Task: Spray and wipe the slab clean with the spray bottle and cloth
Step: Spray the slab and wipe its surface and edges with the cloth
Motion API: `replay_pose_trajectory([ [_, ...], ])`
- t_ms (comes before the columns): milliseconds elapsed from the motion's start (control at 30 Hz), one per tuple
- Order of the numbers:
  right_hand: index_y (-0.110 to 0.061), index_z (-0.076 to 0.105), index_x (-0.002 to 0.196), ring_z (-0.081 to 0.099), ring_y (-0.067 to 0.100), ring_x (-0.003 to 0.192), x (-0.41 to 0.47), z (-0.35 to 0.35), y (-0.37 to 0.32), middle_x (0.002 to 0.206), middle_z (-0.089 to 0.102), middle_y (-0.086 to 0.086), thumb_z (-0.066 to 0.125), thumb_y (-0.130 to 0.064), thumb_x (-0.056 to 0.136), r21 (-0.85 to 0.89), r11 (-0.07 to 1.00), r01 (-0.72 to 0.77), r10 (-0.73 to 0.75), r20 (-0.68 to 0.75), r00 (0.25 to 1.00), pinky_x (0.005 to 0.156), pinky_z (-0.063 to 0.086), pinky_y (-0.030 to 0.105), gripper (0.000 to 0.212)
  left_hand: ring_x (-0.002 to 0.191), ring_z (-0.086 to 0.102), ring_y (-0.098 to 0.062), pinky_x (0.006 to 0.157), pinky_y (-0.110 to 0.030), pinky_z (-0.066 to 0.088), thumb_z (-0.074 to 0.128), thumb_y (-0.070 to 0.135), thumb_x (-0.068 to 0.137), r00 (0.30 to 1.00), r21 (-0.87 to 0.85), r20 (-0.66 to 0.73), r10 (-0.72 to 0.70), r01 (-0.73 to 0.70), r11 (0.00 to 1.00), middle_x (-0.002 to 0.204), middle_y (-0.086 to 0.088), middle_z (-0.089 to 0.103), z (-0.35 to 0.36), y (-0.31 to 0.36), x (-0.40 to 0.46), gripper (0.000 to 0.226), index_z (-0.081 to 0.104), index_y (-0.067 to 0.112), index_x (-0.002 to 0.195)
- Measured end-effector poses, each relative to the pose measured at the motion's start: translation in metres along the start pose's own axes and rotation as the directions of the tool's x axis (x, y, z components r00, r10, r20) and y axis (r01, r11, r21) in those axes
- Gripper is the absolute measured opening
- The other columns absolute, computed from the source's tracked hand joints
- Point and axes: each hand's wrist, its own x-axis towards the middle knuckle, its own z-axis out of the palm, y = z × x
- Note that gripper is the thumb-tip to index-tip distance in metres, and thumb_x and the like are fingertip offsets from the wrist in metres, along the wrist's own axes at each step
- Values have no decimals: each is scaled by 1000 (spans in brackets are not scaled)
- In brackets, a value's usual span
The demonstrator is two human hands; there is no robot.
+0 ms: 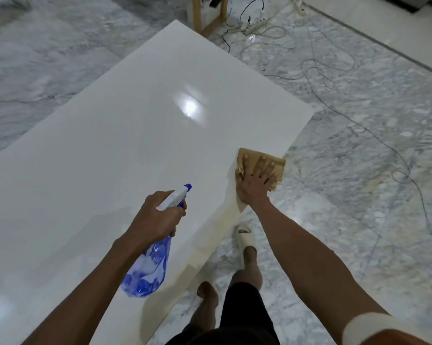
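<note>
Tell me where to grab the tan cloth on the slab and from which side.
Pinch the cloth at its right edge, coming from the right: that part overhangs the slab edge, so fingers can get under it. The rest lies flat under the right hand, which presses it with spread fingers. The left hand holds the spray bottle.

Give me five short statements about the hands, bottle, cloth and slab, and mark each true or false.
1. The left hand grips the spray bottle. True.
2. The cloth lies in the middle of the slab. False: it sits at the slab's right edge.
3. The right hand presses flat on the cloth. True.
4. The cloth is blue. False: it is tan.
5. The bottle stands upright on the slab. False: it is held tilted above it.
</note>
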Motion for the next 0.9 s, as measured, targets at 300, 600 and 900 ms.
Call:
replay_pose_trajectory([
  [300,-28,35,150,35,61,134,-86,-8,-42,151,39,31,16,-56,103,115,992,-57,51,59,997,103,26,77,58,44,61,-14,51,-28,53,53,26,70,998,39,-49,30,-28,999,87,-29,72,-36,-45,-43,37,66,-1,93],
  [600,-29,33,152,34,58,136,-175,-17,-79,150,40,30,24,-53,101,77,996,46,-50,47,998,109,17,72,57,42,61,-12,54,-32,55,54,27,70,997,16,-73,22,-21,1000,89,-30,72,-47,-93,-103,40,67,0,96],
  [900,-28,48,147,38,58,134,-311,-35,-137,150,41,29,24,-53,101,62,988,142,-149,133,980,110,11,70,58,44,60,-15,53,-31,55,60,17,77,990,-5,-135,-42,41,999,90,-31,72,-65,-179,-215,25,68,0,94],
])
